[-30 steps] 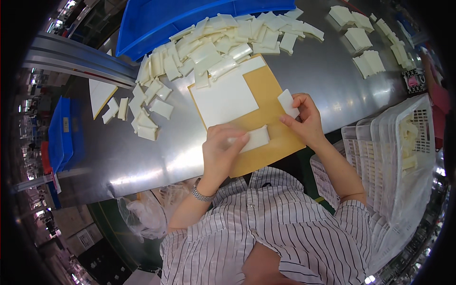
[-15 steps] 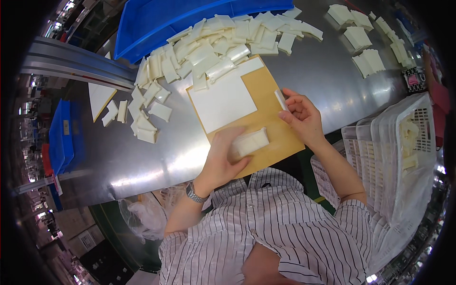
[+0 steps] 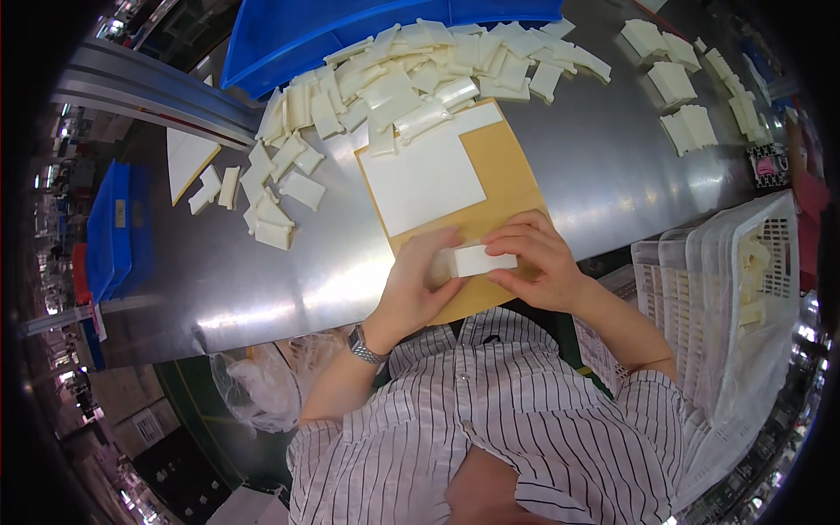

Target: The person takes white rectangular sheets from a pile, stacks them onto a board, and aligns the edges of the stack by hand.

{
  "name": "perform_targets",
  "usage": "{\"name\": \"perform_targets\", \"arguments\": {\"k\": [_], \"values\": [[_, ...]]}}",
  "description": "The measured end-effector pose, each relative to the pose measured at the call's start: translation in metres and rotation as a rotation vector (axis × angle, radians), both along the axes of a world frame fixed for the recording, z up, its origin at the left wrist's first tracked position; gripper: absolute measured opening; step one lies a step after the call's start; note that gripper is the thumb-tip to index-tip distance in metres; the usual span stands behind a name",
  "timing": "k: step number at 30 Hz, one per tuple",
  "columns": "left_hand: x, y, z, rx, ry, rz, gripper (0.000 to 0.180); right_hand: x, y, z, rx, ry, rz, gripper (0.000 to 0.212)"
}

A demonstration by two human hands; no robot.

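Note:
Over the yellow-brown board (image 3: 507, 175) on the bench, a small white rectangular plastic piece (image 3: 484, 260) is between my two hands. My right hand (image 3: 544, 264) is closed on its right end, fingers on the far edge and thumb on the near one. My left hand (image 3: 418, 278), with a metal-banded watch on the wrist, curls round the left end, where a slightly blurred cream plastic piece (image 3: 444, 265) partly shows. How the two pieces meet is hidden. Beyond my hands, a white sheet (image 3: 429, 188) covers part of the board.
A heap of cream plastic pieces (image 3: 385, 92) spreads beyond the board, before a blue bin (image 3: 306, 44). Stacked pieces (image 3: 689, 129) stand at the far right. White perforated baskets (image 3: 700, 306) are beside the bench, right. A metal profile (image 3: 157, 96) crosses the left side.
My right hand has moved left and nearer, bringing its thin white piece to the cream piece by my left hand. The left hand stays nearly in place. The view has shifted slightly.

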State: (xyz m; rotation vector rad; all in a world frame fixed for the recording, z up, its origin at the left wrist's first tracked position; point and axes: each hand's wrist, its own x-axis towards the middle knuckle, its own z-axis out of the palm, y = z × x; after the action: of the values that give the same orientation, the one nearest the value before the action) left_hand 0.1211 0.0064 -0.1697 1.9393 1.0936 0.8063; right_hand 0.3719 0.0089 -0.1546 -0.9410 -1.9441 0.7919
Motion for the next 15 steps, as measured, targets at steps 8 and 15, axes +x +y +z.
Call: {"name": "perform_targets", "arguments": {"k": [8, 15], "values": [[0.0003, 0.0014, -0.0003, 0.009, 0.001, -0.006, 0.069, -0.0061, 0.0036, -0.0076, 0.017, -0.077, 0.012, 0.038], [0.0007, 0.0009, -0.0009, 0.007, -0.035, 0.005, 0.063, -0.0073, 0.0042, -0.0111, 0.063, -0.111, -0.003, 0.038]]}}
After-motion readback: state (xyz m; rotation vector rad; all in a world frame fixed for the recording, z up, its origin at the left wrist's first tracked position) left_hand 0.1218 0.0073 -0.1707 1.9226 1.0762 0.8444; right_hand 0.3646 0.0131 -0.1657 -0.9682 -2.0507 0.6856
